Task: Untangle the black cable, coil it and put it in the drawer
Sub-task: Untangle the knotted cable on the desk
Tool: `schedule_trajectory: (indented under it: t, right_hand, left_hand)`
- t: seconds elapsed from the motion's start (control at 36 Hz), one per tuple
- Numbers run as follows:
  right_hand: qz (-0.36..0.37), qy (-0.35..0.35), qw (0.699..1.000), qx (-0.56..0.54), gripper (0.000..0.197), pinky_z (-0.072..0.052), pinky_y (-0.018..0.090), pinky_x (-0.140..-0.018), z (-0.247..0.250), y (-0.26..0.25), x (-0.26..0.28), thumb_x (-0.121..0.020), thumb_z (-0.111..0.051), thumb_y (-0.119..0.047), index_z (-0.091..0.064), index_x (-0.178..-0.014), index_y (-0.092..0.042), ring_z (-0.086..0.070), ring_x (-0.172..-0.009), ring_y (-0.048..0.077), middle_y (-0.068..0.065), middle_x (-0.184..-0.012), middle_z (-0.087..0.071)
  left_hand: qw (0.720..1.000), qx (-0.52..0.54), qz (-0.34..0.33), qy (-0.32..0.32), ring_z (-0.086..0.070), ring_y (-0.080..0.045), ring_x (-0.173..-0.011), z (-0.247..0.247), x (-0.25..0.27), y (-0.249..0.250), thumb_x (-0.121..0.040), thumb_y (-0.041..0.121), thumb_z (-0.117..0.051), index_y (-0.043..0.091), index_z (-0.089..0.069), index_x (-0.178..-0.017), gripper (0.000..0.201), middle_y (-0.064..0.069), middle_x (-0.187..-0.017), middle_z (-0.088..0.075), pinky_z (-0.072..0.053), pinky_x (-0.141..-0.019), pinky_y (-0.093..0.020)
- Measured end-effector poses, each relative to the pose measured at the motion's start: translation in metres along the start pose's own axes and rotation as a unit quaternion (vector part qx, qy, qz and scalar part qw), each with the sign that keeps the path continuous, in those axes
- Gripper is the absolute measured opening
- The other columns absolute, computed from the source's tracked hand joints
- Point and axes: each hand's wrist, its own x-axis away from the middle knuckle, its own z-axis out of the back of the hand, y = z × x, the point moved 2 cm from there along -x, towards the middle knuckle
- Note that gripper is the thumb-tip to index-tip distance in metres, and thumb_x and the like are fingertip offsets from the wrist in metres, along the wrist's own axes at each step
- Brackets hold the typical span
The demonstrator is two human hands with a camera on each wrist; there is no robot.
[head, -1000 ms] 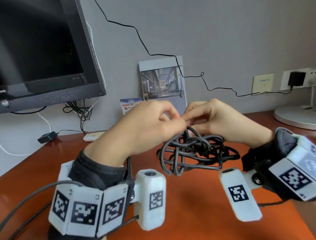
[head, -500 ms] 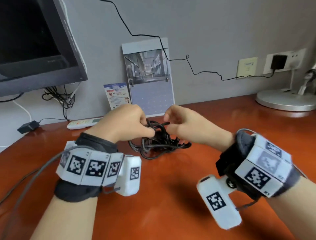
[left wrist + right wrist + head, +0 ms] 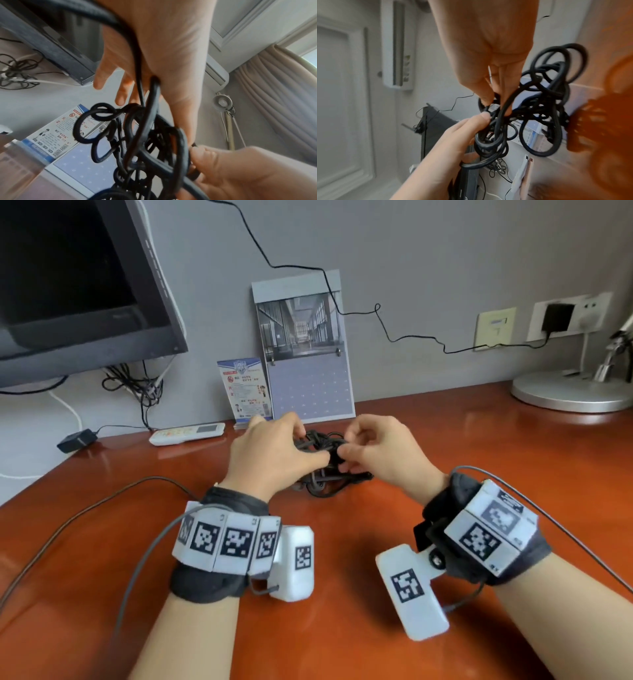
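Fingers of left hand [image 3: 274,455] and right hand [image 3: 378,451] pinching tangled black cable [image 3: 322,446], centre frame; tugging blindly risks tightening knots.

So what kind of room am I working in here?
Likely a home or hotel-room desk. A monitor stands at the left of the wooden desk, a calendar leans on the wall, and the left wrist view shows a wall air conditioner and curtains.

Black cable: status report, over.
Left hand and right hand both pinching the black cable. Cable a tangled clump above the desk. No drawer in view.
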Motion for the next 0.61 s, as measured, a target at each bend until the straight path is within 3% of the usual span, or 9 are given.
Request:
schedule_trajectory:
  t: [0.06,0.17,0.28,0.39,0.47,0.56,0.61]
  right_hand:
    - [-0.033,-0.009,0.994,-0.107,0.022,-0.056,0.022,-0.058,-0.002,0.004,0.003,-0.087,-0.061,0.003,-0.050,-0.072,-0.010,-0.069,-0.060,0.019,0.000,-0.061,-0.053]
    - [-0.048,-0.005,0.986,-0.162,0.020,-0.055,0.020,-0.055,-0.008,0.004,0.005,-0.091,-0.057,0.000,-0.049,-0.074,-0.009,-0.066,-0.053,0.017,-0.002,-0.059,-0.050]
    - [-0.037,0.025,0.994,-0.099,0.021,-0.048,0.021,-0.048,-0.012,-0.002,0.005,-0.093,-0.056,-0.011,-0.056,-0.072,-0.011,-0.056,-0.045,0.012,0.003,-0.061,-0.054]
    - [-0.039,0.041,0.998,-0.012,0.032,-0.039,0.025,-0.058,-0.009,-0.002,0.002,-0.094,-0.052,-0.024,-0.057,-0.063,-0.019,-0.047,-0.055,0.010,-0.003,-0.062,-0.053]
    - [-0.045,0.013,0.999,0.013,0.039,-0.034,0.024,-0.057,-0.009,-0.002,0.004,-0.095,-0.050,-0.028,-0.049,-0.057,-0.017,-0.043,-0.054,0.012,-0.005,-0.056,-0.046]
    - [-0.051,-0.045,0.996,-0.066,0.037,-0.040,0.031,-0.074,-0.011,0.001,0.009,-0.094,-0.051,-0.027,-0.049,-0.058,-0.016,-0.049,-0.072,0.018,0.002,-0.067,-0.052]
    - [-0.065,-0.079,0.985,-0.136,0.031,-0.044,0.034,-0.087,-0.010,0.002,0.012,-0.092,-0.048,-0.015,-0.053,-0.063,-0.013,-0.053,-0.081,0.019,0.004,-0.072,-0.059]
  left_hand:
    - [1.000,0.027,0.002,0.012,-0.045,-0.015,-0.109,-0.002,-0.001,-0.003,-0.065,0.061,-0.066,0.030,-0.053,-0.102,0.050,0.009,-0.100,-0.061,-0.042,-0.081,-0.033]
    - [0.998,0.055,0.011,0.010,-0.046,-0.016,-0.112,-0.003,0.000,-0.007,-0.067,0.057,-0.069,0.031,-0.051,-0.109,0.053,0.015,-0.108,-0.060,-0.040,-0.084,-0.033]
    - [0.997,0.074,0.015,0.003,-0.049,-0.014,-0.112,-0.003,0.003,-0.012,-0.068,0.055,-0.071,0.032,-0.050,-0.112,0.053,0.015,-0.116,-0.057,-0.041,-0.088,-0.034]
    - [0.996,0.080,0.030,0.000,-0.053,-0.013,-0.103,-0.005,0.006,-0.014,-0.066,0.055,-0.072,0.032,-0.057,-0.100,0.043,0.014,-0.104,-0.058,-0.043,-0.087,-0.034]
    - [0.996,0.077,0.034,-0.002,-0.053,-0.013,-0.104,-0.008,0.006,-0.014,-0.064,0.055,-0.073,0.032,-0.060,-0.095,0.041,0.014,-0.101,-0.057,-0.044,-0.084,-0.032]
    - [0.997,0.071,0.039,-0.006,-0.051,-0.013,-0.107,-0.013,0.005,-0.015,-0.064,0.055,-0.072,0.031,-0.060,-0.096,0.042,0.016,-0.098,-0.052,-0.043,-0.083,-0.032]
    - [0.996,0.075,0.045,0.000,-0.050,-0.013,-0.108,-0.016,0.004,-0.015,-0.064,0.057,-0.071,0.030,-0.060,-0.096,0.044,0.017,-0.098,-0.050,-0.042,-0.081,-0.032]
